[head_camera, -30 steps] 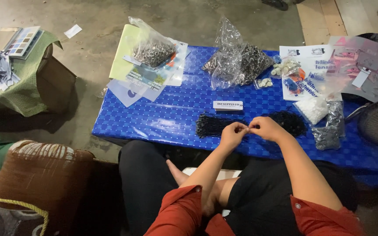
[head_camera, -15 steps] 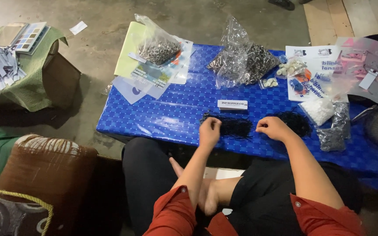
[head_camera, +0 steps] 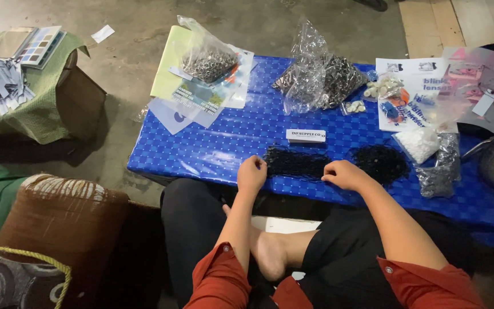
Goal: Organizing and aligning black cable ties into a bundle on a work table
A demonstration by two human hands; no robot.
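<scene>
I'm sat cross-legged at the low blue table (head_camera: pixel 212 149), clear bags of small parts along its far side. Right in front of me is a dark pile of tiny black pieces (head_camera: pixel 295 162), with a second dark heap (head_camera: pixel 381 162) just to its right. My left hand (head_camera: pixel 251 174) is curled loosely at the pile's left end, my right hand (head_camera: pixel 344 173) resting fingers-down at its right end; can't tell if either is pinching anything. Best to keep both hands low and tease pieces off the edges, I reckon.
</scene>
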